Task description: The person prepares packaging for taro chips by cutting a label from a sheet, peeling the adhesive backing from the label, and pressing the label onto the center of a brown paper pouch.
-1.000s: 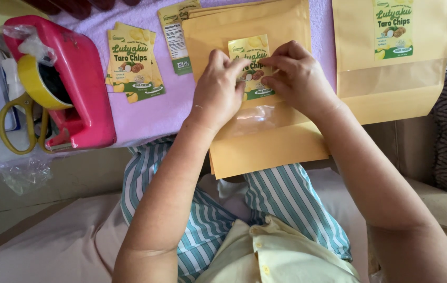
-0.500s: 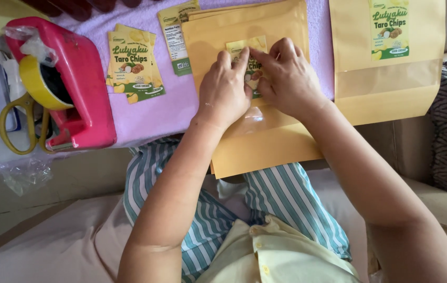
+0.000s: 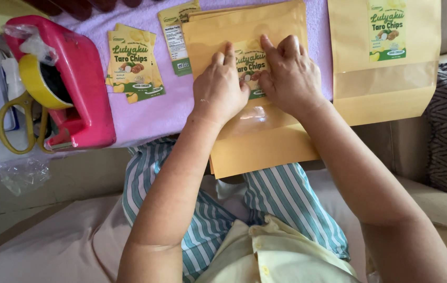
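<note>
Head view: a red tape dispenser (image 3: 71, 84), yellow scissors (image 3: 19, 123), loose stickers (image 3: 134, 65) and a labelled pouch (image 3: 386, 57) lie around on the lilac surface (image 3: 155, 112). The left hand (image 3: 221, 86) and right hand (image 3: 289, 73), fingers flat, press a label (image 3: 248, 65) onto the tan pouch (image 3: 255, 131) beneath them. The pouch's long axis runs away from the person, hanging over the near edge.

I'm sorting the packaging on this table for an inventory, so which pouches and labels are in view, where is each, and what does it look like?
Tan paper pouch: centre, rectangular, clear window strip, under both hands.
Label: on that pouch, yellow-green, pressed by the left hand and right hand.
Second tan pouch: right, already bearing a yellow-green label.
Loose front labels: small stack on the purple cloth, left of centre.
Back label: narrow, green-edged, beside the stack.
</note>
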